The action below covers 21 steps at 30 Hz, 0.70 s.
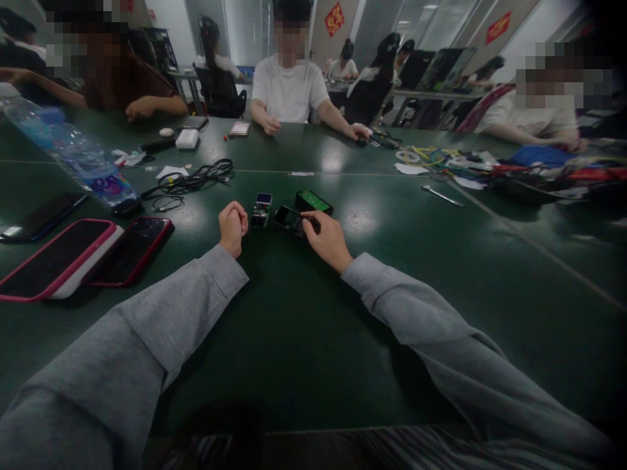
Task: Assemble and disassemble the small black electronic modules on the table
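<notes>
On the green table (294, 365), my left hand (233, 228) rests with its fingers curled closed, just left of a small circuit board with a little screen (261, 210). Whether anything is inside those fingers is hidden. My right hand (326, 236) pinches the right end of a small black frame-like cover (289, 220), which is tilted near the table surface. Behind that cover lies a black case with a green board inside (314, 202), close to my right fingertips.
Phones (59, 258) and a water bottle (93, 163) are at the left, beside black cables (196, 179). Tangled wires (455, 160) and a metal wrench (441, 196) lie at the right. A person (290, 85) sits opposite, hands on the table.
</notes>
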{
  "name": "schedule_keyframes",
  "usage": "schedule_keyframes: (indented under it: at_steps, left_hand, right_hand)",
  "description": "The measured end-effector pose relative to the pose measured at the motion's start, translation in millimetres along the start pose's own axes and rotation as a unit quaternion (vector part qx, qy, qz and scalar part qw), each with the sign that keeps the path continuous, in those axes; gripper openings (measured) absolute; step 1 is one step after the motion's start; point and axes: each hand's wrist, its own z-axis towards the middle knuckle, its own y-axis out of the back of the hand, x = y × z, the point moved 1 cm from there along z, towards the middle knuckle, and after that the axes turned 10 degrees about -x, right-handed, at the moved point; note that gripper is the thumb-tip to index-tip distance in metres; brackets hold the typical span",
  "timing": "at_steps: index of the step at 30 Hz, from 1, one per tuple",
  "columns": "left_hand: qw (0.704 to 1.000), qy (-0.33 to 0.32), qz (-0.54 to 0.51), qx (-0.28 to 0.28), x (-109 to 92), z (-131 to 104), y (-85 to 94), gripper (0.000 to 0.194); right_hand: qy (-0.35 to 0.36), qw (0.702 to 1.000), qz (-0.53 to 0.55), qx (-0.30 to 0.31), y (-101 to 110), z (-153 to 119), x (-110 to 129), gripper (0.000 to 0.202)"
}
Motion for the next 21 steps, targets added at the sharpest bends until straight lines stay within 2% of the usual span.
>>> schedule_keyframes:
  at_steps: [3, 6, 9, 11, 14, 16, 18, 19, 21]
  left_hand:
    - [1.000, 0.002, -0.001, 0.001, -0.5, -0.7, -0.5, 0.029]
    - [1.000, 0.003, 0.003, 0.001, -0.8, -1.0, -0.7, 0.028]
    - [1.000, 0.001, 0.007, 0.003, -0.2, -0.5, -0.5, 0.028]
    - [1.000, -0.001, 0.010, 0.002, 0.4, 0.1, -0.3, 0.028]
    - [1.000, -0.010, 0.016, -0.005, 1.3, 0.9, 0.3, 0.028]
    - [1.000, -0.018, 0.021, -0.011, 2.1, 1.3, 0.9, 0.028]
    - [0.999, -0.024, 0.027, -0.016, 3.0, 1.6, 1.6, 0.028]
    - [0.999, -0.026, 0.030, -0.017, 3.5, 1.6, 1.8, 0.028]
    - [0.999, -0.033, 0.039, -0.017, 4.2, 1.3, 1.8, 0.028]
  right_hand:
    - [0.007, 1.000, -0.013, -0.020, 4.0, -0.9, 3.1, 0.031]
    - [0.065, 0.996, -0.041, -0.036, 7.0, -1.6, 7.8, 0.040]
    - [0.127, 0.988, -0.083, -0.001, 5.5, 0.0, 8.9, 0.049]
    - [0.141, 0.984, -0.103, 0.024, 6.6, -1.9, 11.9, 0.051]
    - [0.138, 0.982, -0.117, 0.054, 23.4, -23.5, 28.0, 0.054]
    - [0.141, 0.978, -0.117, 0.097, 49.9, -54.8, 40.3, 0.057]
    - [0.147, 0.971, -0.113, 0.148, 90.9, -93.5, 39.8, 0.061]
    - [0.137, 0.972, -0.119, 0.150, 117.0, -111.6, 30.9, 0.062]
    - [0.096, 0.976, -0.162, 0.105, 177.8, -138.9, -5.7, 0.062]
